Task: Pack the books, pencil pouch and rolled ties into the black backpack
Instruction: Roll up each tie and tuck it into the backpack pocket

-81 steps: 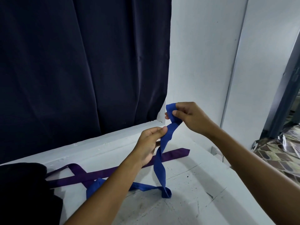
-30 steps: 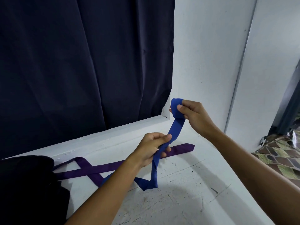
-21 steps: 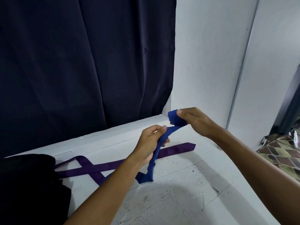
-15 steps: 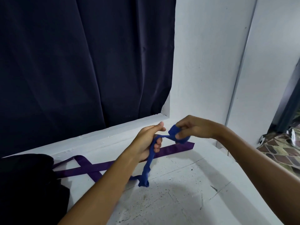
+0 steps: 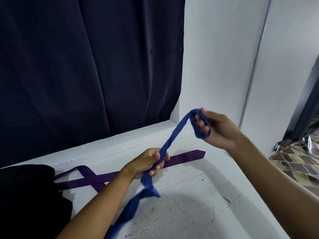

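Note:
A blue tie [image 5: 170, 141] stretches taut between my two hands above the white ledge [image 5: 189, 204]. My right hand [image 5: 217, 130] holds its upper end, which is wound in a loop around the fingers. My left hand [image 5: 148, 163] grips the tie lower down, and the loose tail hangs past it toward the ledge at the bottom of the view. A purple tie [image 5: 183, 156] lies flat and unrolled on the ledge behind my left hand, crossing over itself at the left. The black backpack [image 5: 29, 200] fills the lower left corner. Books and pencil pouch are out of view.
A dark navy curtain [image 5: 86, 66] hangs behind the ledge. A white wall [image 5: 224, 57] rises on the right. Past the ledge's right edge, patterned flooring [image 5: 296, 163] lies lower down.
My right hand has lifted up and to the right, pulling the blue tie taut with the loop around its fingers. My left hand has dropped slightly and slid along the tie.

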Demonstrator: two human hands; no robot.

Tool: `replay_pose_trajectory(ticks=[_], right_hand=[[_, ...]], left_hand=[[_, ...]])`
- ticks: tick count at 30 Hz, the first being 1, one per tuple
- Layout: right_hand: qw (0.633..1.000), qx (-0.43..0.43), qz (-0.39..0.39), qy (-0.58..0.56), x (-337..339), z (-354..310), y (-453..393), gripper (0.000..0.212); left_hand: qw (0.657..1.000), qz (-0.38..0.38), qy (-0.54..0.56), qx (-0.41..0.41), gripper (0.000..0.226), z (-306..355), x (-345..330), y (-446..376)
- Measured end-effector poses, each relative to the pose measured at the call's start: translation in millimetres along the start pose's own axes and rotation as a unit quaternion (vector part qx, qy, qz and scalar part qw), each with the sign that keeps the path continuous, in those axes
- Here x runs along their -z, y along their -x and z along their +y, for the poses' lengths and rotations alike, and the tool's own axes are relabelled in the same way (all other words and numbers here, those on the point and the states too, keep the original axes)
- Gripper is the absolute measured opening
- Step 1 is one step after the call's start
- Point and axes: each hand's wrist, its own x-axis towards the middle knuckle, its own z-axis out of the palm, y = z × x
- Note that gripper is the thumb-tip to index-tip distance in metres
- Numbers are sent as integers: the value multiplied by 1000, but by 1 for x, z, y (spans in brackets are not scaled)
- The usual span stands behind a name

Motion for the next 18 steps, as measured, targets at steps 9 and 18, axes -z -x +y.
replay_pose_trajectory(ticks=[9,18], right_hand=[[964,176,138,-141,-7,-40,1,24],[993,82,82,-19,-57,-40,-13,47]], left_hand=[[969,228,-65,74,98,-39,67,24],[933,237,-181,-203,58,68,-17,-18]])
